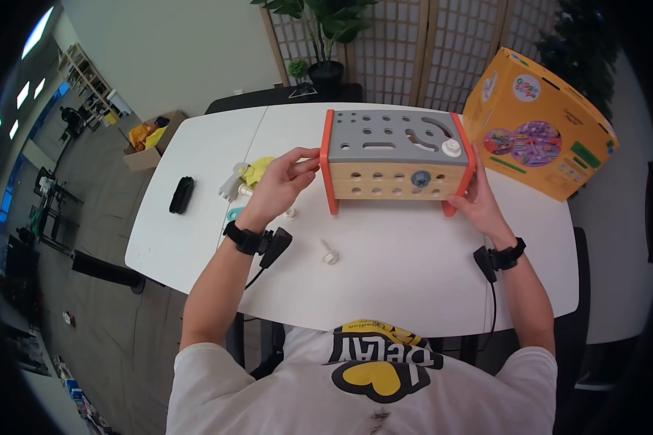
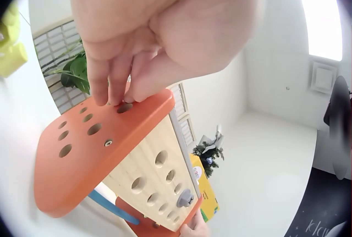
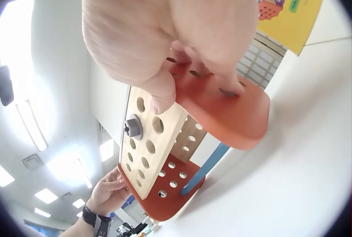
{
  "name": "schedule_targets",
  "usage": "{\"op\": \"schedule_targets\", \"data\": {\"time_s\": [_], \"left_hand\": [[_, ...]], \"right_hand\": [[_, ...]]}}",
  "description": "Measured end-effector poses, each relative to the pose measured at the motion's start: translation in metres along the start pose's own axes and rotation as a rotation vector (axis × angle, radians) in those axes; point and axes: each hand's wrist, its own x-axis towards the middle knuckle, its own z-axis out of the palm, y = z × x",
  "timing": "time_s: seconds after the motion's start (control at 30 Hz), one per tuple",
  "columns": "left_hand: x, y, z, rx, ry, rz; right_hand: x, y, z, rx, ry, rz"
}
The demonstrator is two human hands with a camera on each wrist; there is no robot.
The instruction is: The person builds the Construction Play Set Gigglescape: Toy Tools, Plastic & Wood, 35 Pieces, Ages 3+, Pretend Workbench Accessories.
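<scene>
A toy workbench [image 1: 392, 141] with a grey slotted top, pierced wooden front and red end panels stands on the white table [image 1: 392, 275]. My left hand [image 1: 286, 181] is at its left end, fingertips touching the red panel [image 2: 104, 143] beside a hole. At the other end my right hand [image 1: 479, 199] grips the right red panel [image 3: 236, 116], thumb on the wooden front and fingers over the outer holes. A blue-grey screw head [image 1: 420, 179] sits in the front, and a white bolt head [image 1: 451, 148] in the top.
Near me lies a loose cream bolt [image 1: 328, 252]. Left of the workbench are a small cream nut [image 1: 291, 213], a yellow piece [image 1: 257, 171], a grey toy tool [image 1: 231, 185] and a black case [image 1: 182, 195]. A large yellow box [image 1: 537, 123] stands at the right.
</scene>
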Motion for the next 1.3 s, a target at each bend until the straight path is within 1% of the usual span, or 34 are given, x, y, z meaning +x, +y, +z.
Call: {"op": "schedule_targets", "data": {"time_s": [0.1, 0.17, 0.3, 0.37, 0.4, 0.47, 0.5, 0.57, 0.6, 0.67, 0.7, 0.77, 0.8, 0.87, 0.9, 1.0, 1.1, 1.2, 1.3], "left_hand": [[-0.002, -0.005, 0.0, -0.02, -0.025, 0.032], [-0.009, 0.001, -0.001, -0.006, -0.041, 0.034], [-0.022, 0.011, -0.005, 0.225, -0.063, 0.095], [-0.028, 0.016, -0.017, 0.375, -0.107, 0.089], [-0.032, 0.018, -0.023, 0.436, -0.069, 0.035], [-0.04, 0.02, -0.039, 0.558, 0.006, -0.077], [-0.042, 0.015, -0.049, 0.668, 0.055, -0.098], [-0.044, -0.004, -0.071, 0.889, 0.154, -0.137], [-0.045, -0.014, -0.08, 0.999, 0.151, -0.13], [-0.047, -0.031, -0.095, 1.218, 0.145, -0.111], [-0.048, -0.035, -0.096, 1.262, 0.15, -0.128], [-0.049, -0.042, -0.096, 1.348, 0.158, -0.167], [-0.048, -0.053, -0.1, 1.382, 0.134, -0.147], [-0.04, -0.073, -0.11, 1.45, 0.085, -0.102], [-0.038, -0.073, -0.11, 1.485, 0.088, -0.097], [-0.033, -0.076, -0.112, 1.552, 0.103, -0.07], [-0.031, -0.09, -0.117, 1.555, 0.109, -0.044], [-0.033, -0.095, -0.12, 1.562, 0.107, -0.051], [-0.038, -0.095, -0.121, 1.526, 0.139, -0.028]], "right_hand": [[-0.002, -0.003, 0.004, 0.01, 0.014, 0.041], [-0.001, 0.007, 0.004, -0.028, 0.017, 0.036], [-0.005, 0.003, 0.001, -0.102, 0.015, 0.016], [-0.007, -0.011, 0.001, -0.254, 0.043, -0.011], [-0.007, -0.019, 0.001, -0.329, 0.056, -0.025], [-0.007, -0.034, 0.003, -0.443, 0.147, -0.015], [-0.008, -0.039, 0.005, -0.498, 0.193, -0.009], [-0.008, -0.045, 0.007, -0.639, 0.274, -0.073], [-0.009, -0.048, 0.009, -0.71, 0.316, -0.107], [-0.009, -0.056, 0.021, -0.805, 0.407, -0.351], [-0.009, -0.062, 0.028, -0.85, 0.453, -0.476], [-0.01, -0.079, 0.044, -0.897, 0.375, -0.599], [-0.009, -0.085, 0.054, -0.92, 0.337, -0.661], [-0.006, -0.091, 0.075, -0.911, 0.112, -0.676], [-0.005, -0.094, 0.085, -0.906, 0.002, -0.682], [-0.001, -0.094, 0.121, -0.917, -0.343, -0.678], [0.008, -0.089, 0.156, -0.976, -0.578, -0.681], [0.026, -0.082, 0.195, -0.944, -0.7, -0.648], [0.044, -0.076, 0.231, -1.085, -0.865, -0.51]]}}
